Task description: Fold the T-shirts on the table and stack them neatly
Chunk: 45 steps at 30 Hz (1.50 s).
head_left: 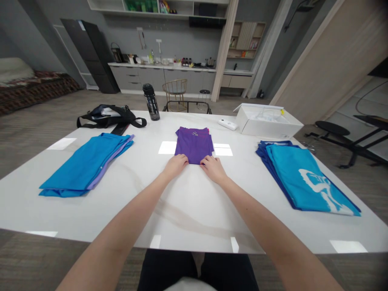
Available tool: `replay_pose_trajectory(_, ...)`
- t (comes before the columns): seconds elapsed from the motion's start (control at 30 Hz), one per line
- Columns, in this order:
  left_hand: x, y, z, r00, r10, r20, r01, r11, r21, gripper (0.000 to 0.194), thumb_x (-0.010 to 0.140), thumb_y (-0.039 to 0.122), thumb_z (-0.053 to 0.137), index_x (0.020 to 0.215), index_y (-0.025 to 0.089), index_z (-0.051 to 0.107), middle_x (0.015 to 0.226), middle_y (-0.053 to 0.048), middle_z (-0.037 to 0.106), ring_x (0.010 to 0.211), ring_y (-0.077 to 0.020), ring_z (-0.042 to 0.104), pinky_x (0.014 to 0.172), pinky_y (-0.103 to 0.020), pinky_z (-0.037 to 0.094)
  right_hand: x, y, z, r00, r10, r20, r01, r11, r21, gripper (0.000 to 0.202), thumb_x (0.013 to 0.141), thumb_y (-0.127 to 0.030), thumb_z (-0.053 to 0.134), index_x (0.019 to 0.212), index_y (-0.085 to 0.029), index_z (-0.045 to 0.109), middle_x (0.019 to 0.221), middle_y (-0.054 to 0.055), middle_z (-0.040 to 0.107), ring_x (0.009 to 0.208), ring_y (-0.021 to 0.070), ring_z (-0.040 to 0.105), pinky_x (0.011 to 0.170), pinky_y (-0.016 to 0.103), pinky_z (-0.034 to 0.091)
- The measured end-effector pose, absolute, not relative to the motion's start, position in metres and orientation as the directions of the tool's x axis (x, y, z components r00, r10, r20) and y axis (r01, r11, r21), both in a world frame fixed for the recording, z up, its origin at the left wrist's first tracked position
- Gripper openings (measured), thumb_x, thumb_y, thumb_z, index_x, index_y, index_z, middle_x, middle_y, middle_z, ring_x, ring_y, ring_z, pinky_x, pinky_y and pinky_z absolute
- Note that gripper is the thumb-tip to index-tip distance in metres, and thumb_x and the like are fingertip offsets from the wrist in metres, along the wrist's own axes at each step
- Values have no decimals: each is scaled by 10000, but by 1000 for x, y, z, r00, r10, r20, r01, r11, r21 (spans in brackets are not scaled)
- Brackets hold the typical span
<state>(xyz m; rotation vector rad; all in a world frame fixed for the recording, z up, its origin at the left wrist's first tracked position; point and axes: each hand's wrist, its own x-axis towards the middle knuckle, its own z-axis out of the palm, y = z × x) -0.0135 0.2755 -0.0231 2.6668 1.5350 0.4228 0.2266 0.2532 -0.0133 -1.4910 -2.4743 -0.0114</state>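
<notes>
A folded purple garment [194, 145] with a small pale print lies flat in the middle of the white table, a bit of pink showing at its right side. My left hand [177, 165] is closed at its near left corner, fingers curled over the edge. At the near right corner, my right hand [214, 167] pinches the cloth the same way. Both thumbs and the undersides of the fingers are partly hidden. To the left rests a folded stack of blue garments [85, 163] with a lilac layer. On the right, a turquoise garment [306, 178] with white print lies over dark blue ones.
Behind the cloth, a black bag [113, 116] and a dark water bottle [151, 103] stand at the back left of the table [194, 214]. A white device [228, 124] lies beside an open white box [268, 121] at the back right. Chairs stand beyond the far edge.
</notes>
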Motion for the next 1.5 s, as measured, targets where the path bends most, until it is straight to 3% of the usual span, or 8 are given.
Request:
replay_pose_trajectory(0.13, -8, 264, -24, 462, 854, 237, 866, -492, 84, 211, 1026, 247, 473, 988, 176, 668, 1040, -94, 689, 1016, -241, 612, 899, -370, 461, 222, 247, -10, -405, 901, 153, 908, 416, -47, 247, 1062, -278, 424, 1095, -202, 657, 1146, 115, 661, 1127, 256, 547, 950, 404, 375)
replay_pose_trajectory(0.33, -1, 247, -22, 468, 850, 241, 874, -485, 14, 227, 1050, 225, 410, 1048, 156, 627, 1068, -104, 661, 1013, -252, 577, 872, -390, 422, 222, 238, -4, -202, 971, 124, 978, 207, -27, 298, 1074, -368, 391, 1278, -253, 575, 1293, 120, 607, 1163, 285, 519, 900, 418, 411)
replay_pose_trajectory(0.6, 8, 192, -9, 510, 840, 184, 856, -518, -10, 231, 1053, 231, 403, 1037, 161, 622, 1034, -105, 659, 966, -248, 589, 838, -388, 406, 235, 186, 5, -337, 936, 101, 941, 335, 39, 245, 1064, -252, 391, 1134, -191, 617, 1146, 130, 663, 1103, 278, 559, 920, 425, 383)
replay_pose_trajectory(0.93, 14, 83, 7, 616, 783, 88, 735, -612, 294, 226, 1038, 361, 479, 1002, 236, 664, 983, -47, 699, 917, -206, 650, 842, -353, 470, 288, 81, 24, -489, 872, -28, 803, 438, -405, 208, 971, -430, 615, 898, -249, 683, 875, 27, 689, 835, 191, 647, 761, 316, 460)
replay_pose_trajectory(1.13, 39, 166, 5, 425, 865, 266, 818, -493, 295, 394, 1053, 258, 360, 1363, 154, 580, 1428, -144, 587, 1314, -240, 550, 1143, -400, 404, 254, 157, 15, -318, 927, 198, 837, 373, -400, 328, 1045, -385, 462, 1211, -195, 671, 1238, 99, 689, 1167, 202, 620, 1039, 315, 449)
replay_pose_trajectory(1.27, 56, 228, -6, 360, 927, 104, 905, -375, 200, 513, 1050, 354, 360, 1513, 153, 451, 1611, -176, 403, 1501, -329, 354, 1216, -559, 287, 229, 224, -5, -277, 957, 85, 903, 290, -317, 541, 1074, -425, 347, 1517, -138, 465, 1596, 137, 434, 1486, 260, 367, 1222, 460, 266)
replay_pose_trajectory(1.37, 60, 256, -15, 354, 935, 11, 915, -349, 201, 551, 1056, 397, 301, 1560, 194, 393, 1645, -152, 349, 1531, -318, 303, 1223, -587, 254, 225, 254, -17, -263, 965, -6, 931, 252, -263, 622, 1081, -493, 248, 1589, -154, 360, 1658, 114, 319, 1541, 288, 256, 1243, 570, 151)
replay_pose_trajectory(1.5, 61, 274, -25, 337, 941, 31, 919, -336, 208, 574, 1055, 408, 258, 1582, 208, 366, 1666, -125, 310, 1545, -297, 275, 1247, -566, 204, 230, 273, -27, -278, 961, 6, 934, 272, -230, 664, 1075, -531, 176, 1604, -163, 338, 1673, 97, 279, 1552, 272, 226, 1253, 559, 100)
